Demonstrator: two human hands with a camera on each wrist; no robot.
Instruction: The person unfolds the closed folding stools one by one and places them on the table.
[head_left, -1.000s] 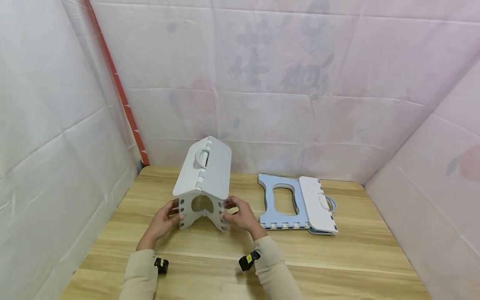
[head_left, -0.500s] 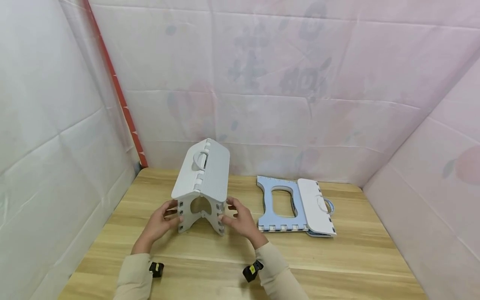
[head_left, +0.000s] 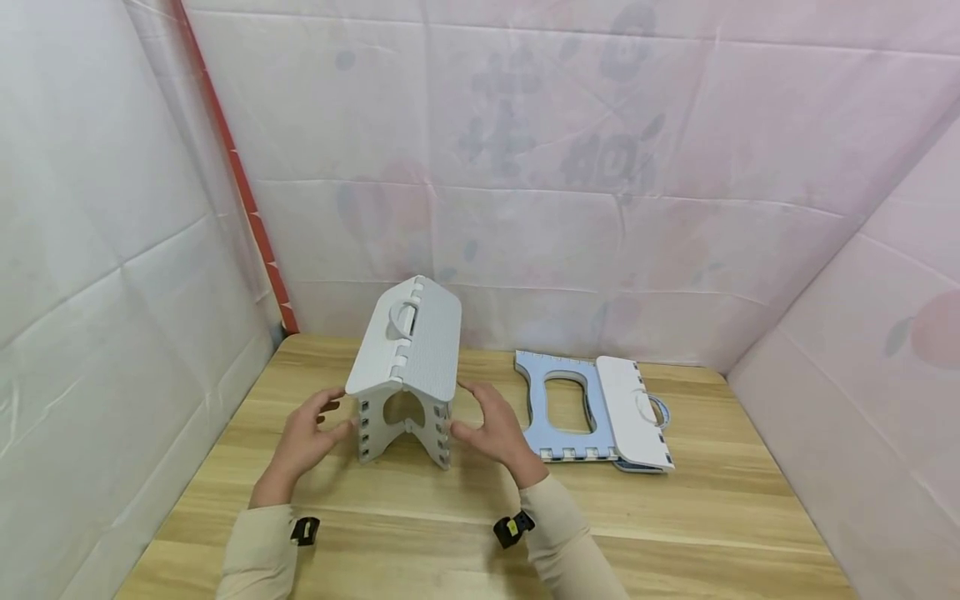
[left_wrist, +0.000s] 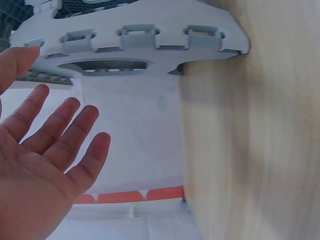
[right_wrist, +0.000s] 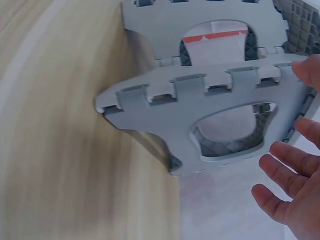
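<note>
A light grey folding step stool (head_left: 435, 337) stands partly unfolded on the table, its top peaked like a roof and a small loop handle at the ridge. To its left is my left hand (head_left: 302, 442), fingers spread and apart from the side panel; the left wrist view shows the bare palm of that left hand (left_wrist: 45, 170). Beside the stool's right side, my right hand (head_left: 497, 429) has its thumb close to the panel edge. In the right wrist view that thumb (right_wrist: 307, 70) overlaps the panel; whether it touches I cannot tell. Neither hand grips anything.
A blue and white folding step stool (head_left: 536, 425) lies flat on the right, with its handle loop pointing right. Patterned white sheeting (head_left: 525, 233) encloses the wooden table (head_left: 420, 517) at the back and both sides. A red strip (head_left: 232, 158) runs down the back left corner.
Both hands have let go of the grey step stool's side panels and moved outward, the left hand to the left, the right hand to the right. The stool keeps its half-unfolded shape.
</note>
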